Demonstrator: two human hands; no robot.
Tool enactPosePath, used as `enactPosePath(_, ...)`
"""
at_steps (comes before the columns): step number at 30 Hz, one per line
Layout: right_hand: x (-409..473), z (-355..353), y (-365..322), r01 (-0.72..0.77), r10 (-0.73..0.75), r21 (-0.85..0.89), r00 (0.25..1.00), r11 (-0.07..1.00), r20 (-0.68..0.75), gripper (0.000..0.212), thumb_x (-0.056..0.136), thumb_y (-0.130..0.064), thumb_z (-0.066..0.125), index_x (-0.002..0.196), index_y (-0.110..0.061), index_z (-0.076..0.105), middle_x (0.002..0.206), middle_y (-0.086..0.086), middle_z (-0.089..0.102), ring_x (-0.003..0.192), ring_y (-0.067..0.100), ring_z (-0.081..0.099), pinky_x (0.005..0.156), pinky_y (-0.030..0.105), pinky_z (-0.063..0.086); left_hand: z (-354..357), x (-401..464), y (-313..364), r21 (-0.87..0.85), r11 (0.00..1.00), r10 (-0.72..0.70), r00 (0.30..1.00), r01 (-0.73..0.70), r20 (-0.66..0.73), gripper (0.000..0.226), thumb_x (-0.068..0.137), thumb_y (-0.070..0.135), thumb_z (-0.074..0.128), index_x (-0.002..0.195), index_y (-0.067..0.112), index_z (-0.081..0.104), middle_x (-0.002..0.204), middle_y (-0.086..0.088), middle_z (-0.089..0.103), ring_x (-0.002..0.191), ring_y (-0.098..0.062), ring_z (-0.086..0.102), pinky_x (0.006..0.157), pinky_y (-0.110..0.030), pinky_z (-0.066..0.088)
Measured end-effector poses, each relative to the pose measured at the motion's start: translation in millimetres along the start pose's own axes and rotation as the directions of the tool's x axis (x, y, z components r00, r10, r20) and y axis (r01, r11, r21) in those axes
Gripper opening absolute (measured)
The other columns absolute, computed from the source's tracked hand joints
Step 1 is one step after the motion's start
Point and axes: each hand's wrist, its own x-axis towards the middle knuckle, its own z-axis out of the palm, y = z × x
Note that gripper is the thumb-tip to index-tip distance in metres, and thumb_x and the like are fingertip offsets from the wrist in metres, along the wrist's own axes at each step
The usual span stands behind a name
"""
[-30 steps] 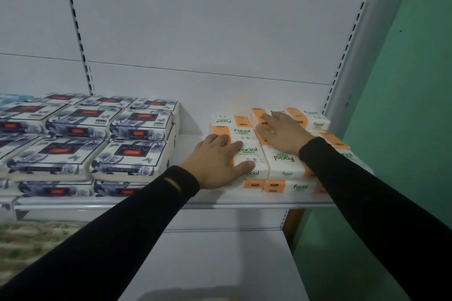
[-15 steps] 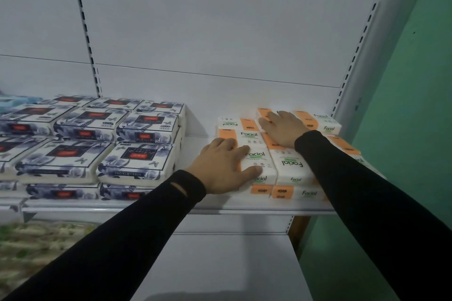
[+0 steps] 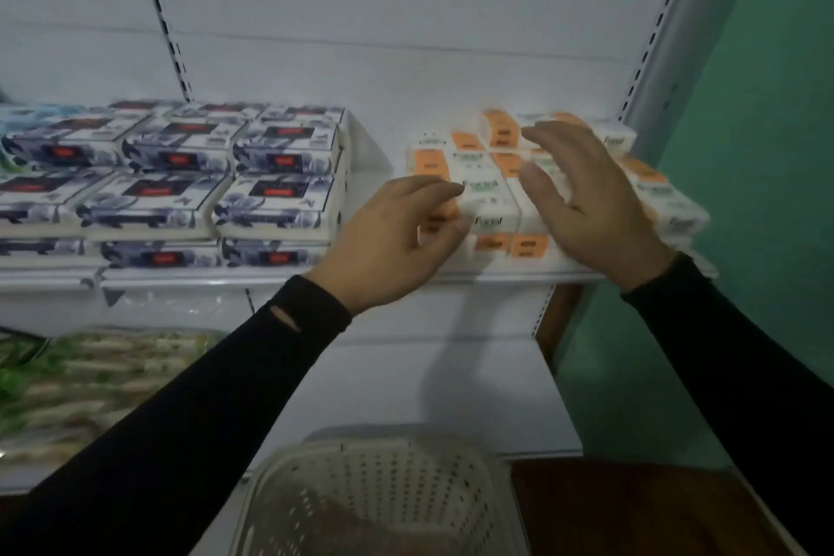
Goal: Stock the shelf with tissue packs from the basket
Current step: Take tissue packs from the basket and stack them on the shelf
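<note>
Several orange-and-white tissue packs [image 3: 492,194] are sitting stacked at the right end of the shelf [image 3: 271,278], centre right of the frame, and the basket [image 3: 383,488] at the bottom centre is looking empty as far as I can see, so I am judging the stocking nearly done. My left hand [image 3: 397,244] and right hand [image 3: 582,199] are hovering loose-fingered over the stack, holding nothing. Open shelf is showing between this stack and the dark-printed packs [image 3: 180,176] at left, while the upright [image 3: 654,41] is crowding the right.

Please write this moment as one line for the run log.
left hand: open, holds nothing | right hand: open, holds nothing | orange tissue packs: on shelf | basket: below
</note>
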Motion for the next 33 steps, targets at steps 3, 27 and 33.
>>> enactPosePath(3, -55.6, 1.1, -22.3, 0.033, -0.033, 0.019, 0.999, 0.999, 0.017, 0.042, 0.099, -0.034, 0.048, 0.131, -0.008, 0.057, 0.133, 0.001, 0.051, 0.126, 0.003, 0.038, 0.107, 0.009, 0.023, -3.9, -44.2, -3.6, -0.054, 0.999, 0.006, 1.000, -0.006, 0.006, 0.037, 0.095, 0.036, 0.056, 0.127, 0.018, 0.061, 0.127, 0.006, 0.061, 0.119, -0.007, 0.051, 0.099, -0.008, 0.032)
enactPosePath(27, -435.9, 402.6, 47.7, -0.500, 0.514, -0.524, -0.171, 0.690, 0.841, 0.059, 0.104, -0.041, 0.041, 0.154, -0.017, 0.023, 0.158, 0.010, 0.026, 0.130, 0.030, 0.045, 0.101, 0.041, 0.041, 359.8, -399.1, -181.7, 0.365, 0.638, -0.530, 0.042, 0.679, 0.847, 0.058, 0.103, 0.036, 0.040, 0.153, 0.016, 0.018, 0.154, -0.013, 0.030, 0.133, -0.031, 0.040, 0.096, -0.040, 0.038)
enactPosePath(33, -512.2, 464.2, 73.6, -0.598, 0.555, -0.649, -0.371, 0.470, 0.744, 0.073, 0.100, -0.040, 0.045, 0.156, -0.018, 0.004, 0.150, 0.016, 0.036, 0.119, 0.036, 0.051, 0.090, 0.042, 0.045, 436.1, -438.5, -209.0, 0.405, 0.337, -0.580, -0.151, 0.850, 0.800, 0.051, 0.102, 0.030, 0.041, 0.146, 0.007, 0.029, 0.129, -0.017, 0.052, 0.113, -0.034, 0.056, 0.081, -0.042, 0.046)
